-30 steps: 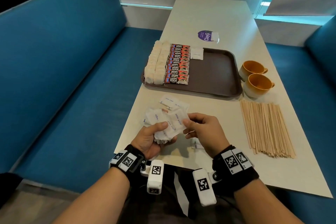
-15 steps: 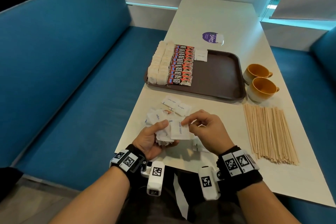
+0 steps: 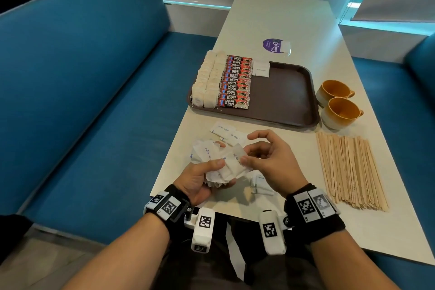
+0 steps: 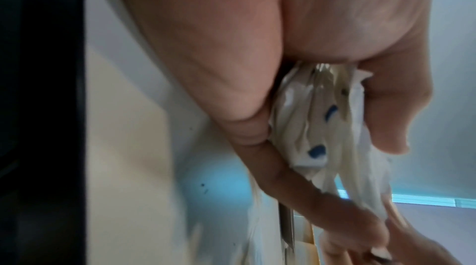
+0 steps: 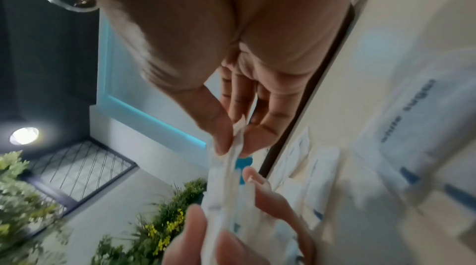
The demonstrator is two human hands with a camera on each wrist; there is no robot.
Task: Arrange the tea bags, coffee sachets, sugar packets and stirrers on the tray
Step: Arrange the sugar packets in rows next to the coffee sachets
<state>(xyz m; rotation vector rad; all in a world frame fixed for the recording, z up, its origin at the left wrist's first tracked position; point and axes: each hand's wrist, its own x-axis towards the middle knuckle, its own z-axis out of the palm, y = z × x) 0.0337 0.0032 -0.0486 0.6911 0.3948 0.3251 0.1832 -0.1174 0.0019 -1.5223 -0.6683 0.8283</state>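
My left hand point(image 3: 200, 180) grasps a fanned bunch of sugar packets point(image 3: 217, 172) just in front of the tray point(image 3: 282, 101); my right hand point(image 3: 270, 160) pinches one packet point(image 3: 237, 162) of it (top one). Stirrers point(image 3: 348, 169) lie right-front of tray.

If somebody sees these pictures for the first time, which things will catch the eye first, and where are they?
First, the two hands at the near table edge: the left hand grips a bunch of white sugar packets, and the right hand pinches one packet from it. Next, the brown tray beyond them, with neat rows of tea bags and red coffee sachets at its left side. To the right lie the wooden stirrers, with two orange cups beyond them.
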